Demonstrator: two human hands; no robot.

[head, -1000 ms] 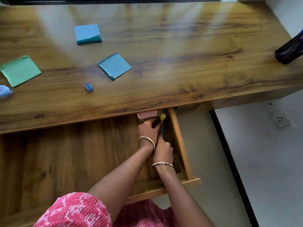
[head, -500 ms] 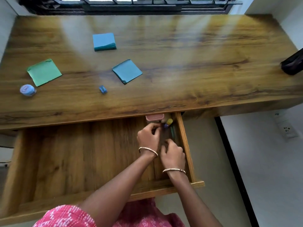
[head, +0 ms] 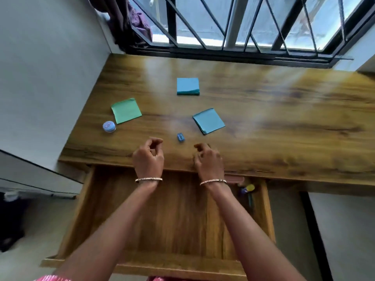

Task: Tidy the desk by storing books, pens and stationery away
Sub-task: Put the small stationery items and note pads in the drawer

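On the wooden desk [head: 284, 122] lie a thick blue sticky-note pad [head: 187, 86], a thin blue note pad [head: 209, 121], a green note pad [head: 126, 110], a small blue sharpener [head: 180, 137] and a round blue container [head: 109, 126]. My left hand [head: 149, 157] and my right hand [head: 208, 159] hover over the desk's front edge, either side of the sharpener, fingers loosely curled and holding nothing. Below them the drawer [head: 162, 220] stands pulled out. At its back right corner sit a pink box [head: 234, 178], a yellow-capped glue stick [head: 247, 189] and a green pen [head: 250, 199].
A barred window [head: 233, 27] runs behind the desk, with dark cloth [head: 134, 23] hanging at its left. A white wall [head: 50, 67] borders the desk's left side. The drawer's front rail [head: 142, 266] is close to my body.
Both hands have come up out of the drawer's back right corner and now hover over the desk's front edge. The view has tilted up to show the window.
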